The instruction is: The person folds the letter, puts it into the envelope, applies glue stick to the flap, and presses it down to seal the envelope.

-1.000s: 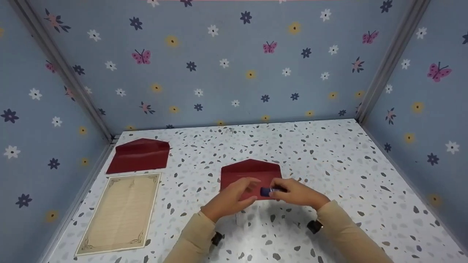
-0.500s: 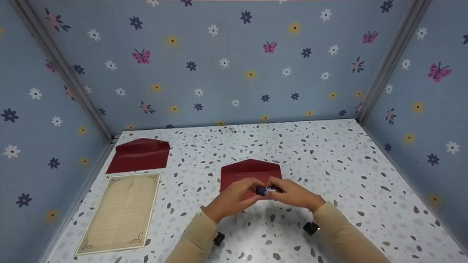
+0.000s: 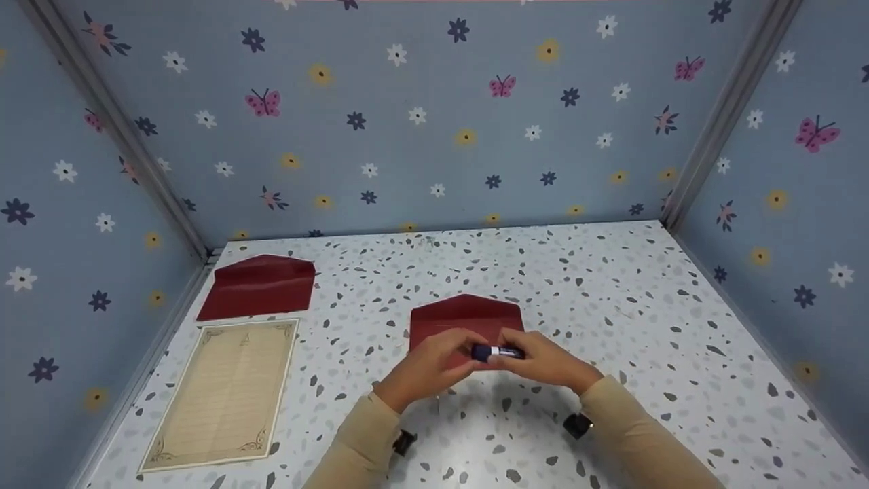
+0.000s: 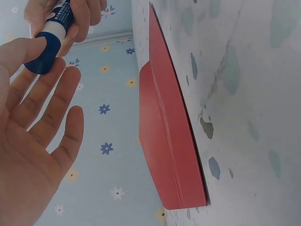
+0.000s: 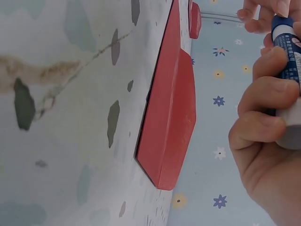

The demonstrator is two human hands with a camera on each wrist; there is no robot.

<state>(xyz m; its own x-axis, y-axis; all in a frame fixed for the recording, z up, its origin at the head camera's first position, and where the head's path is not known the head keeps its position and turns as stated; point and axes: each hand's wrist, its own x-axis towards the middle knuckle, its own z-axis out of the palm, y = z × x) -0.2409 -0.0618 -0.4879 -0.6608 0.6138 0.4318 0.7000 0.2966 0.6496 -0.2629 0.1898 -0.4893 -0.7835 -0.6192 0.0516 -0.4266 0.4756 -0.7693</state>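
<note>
Blue-capped tube [image 3: 504, 352]: we see right hand [image 3: 548, 361], fingers curled round its body, left hand [image 3: 428, 367] pinching cap [image 4: 47, 55] between thumb and fingers, over a red envelope [image 3: 467, 312].

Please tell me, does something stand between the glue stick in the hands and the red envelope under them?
Nothing visible stands between the glue stick and the red envelope; both wrist views show open space there. The blue cap, pinched by the left hand, covers one end; the right hand grips the other.
</note>
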